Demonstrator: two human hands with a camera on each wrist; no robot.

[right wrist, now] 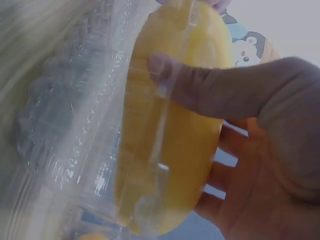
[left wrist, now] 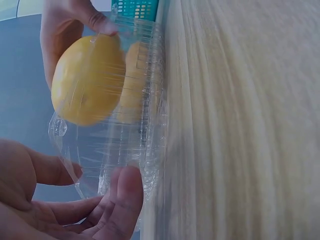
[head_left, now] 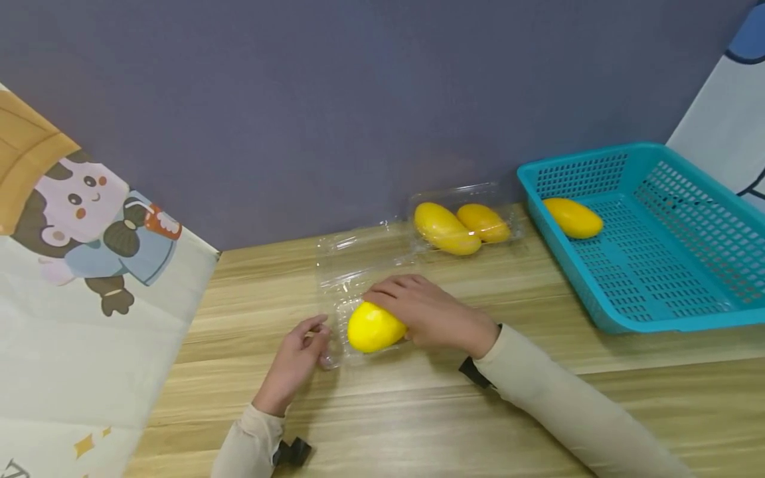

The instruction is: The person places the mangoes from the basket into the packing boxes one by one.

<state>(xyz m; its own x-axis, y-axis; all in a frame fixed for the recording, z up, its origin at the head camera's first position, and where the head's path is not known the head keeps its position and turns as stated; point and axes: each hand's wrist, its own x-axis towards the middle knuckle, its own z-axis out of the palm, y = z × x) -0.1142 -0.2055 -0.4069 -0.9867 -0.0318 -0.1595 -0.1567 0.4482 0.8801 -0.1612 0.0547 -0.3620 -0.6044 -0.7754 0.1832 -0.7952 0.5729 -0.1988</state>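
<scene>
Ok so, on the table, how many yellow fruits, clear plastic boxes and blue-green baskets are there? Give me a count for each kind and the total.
Fruits: 4 (1 in the right hand, 2 in the far box, 1 in the basket)
Boxes: 2
Baskets: 1
Total: 7

A long, pale cream fabric left sleeve point(head_left: 245, 443) is bunching into soft folds toward its end, while a matching right sleeve point(head_left: 568, 395) is showing a smoother, longer stretch at the scene's near right. A small, black, blocky piece point(head_left: 291, 453) is jutting from the left sleeve's right side; a black, angular piece point(head_left: 474, 373) is peeking out beneath the right sleeve. Left hand point(head_left: 299, 355) and right hand point(head_left: 430, 309) are both emerging bare.
</scene>
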